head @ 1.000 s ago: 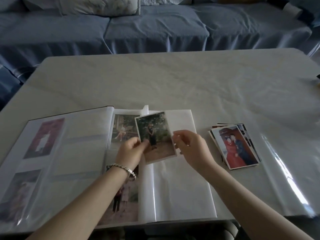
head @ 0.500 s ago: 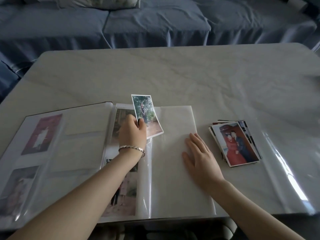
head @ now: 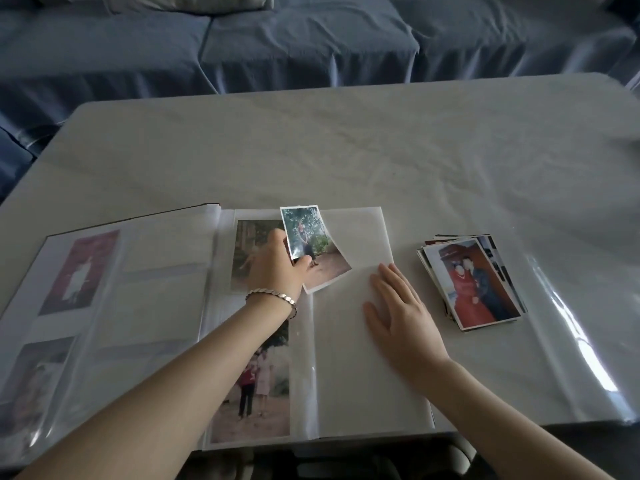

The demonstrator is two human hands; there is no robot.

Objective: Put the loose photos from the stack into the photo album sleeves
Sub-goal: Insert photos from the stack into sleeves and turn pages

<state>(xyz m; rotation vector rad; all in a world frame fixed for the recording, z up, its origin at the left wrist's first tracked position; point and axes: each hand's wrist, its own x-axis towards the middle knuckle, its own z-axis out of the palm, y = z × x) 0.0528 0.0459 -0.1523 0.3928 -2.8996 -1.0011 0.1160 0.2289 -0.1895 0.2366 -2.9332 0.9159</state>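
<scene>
— Now that our right hand (head: 398, 306) has let go of the photo (head: 313, 251), only our left hand (head: 277, 268) has it. Thumb and fingers pinch its lower left edge, and it tilts over the upper right page of the album (head: 166, 244).
— And the right hand?
— It has dropped flat onto the blank white page (head: 349, 358), fingers straight, holding nothing. We judge that it steadies the sheet while the photo goes into a sleeve.
— What do the sleeves hold?
— On the right page, the left column holds an upper print (head: 249, 244), half behind our hand, and a lower print (head: 256, 386). The column beside them looks empty. On the left page (head: 166, 306) we make out two more, dim under glare.
— And the rest?
— The stack (head: 472, 282) lies on the table (head: 346, 150), just right of the album, with several photos still loose.
</scene>
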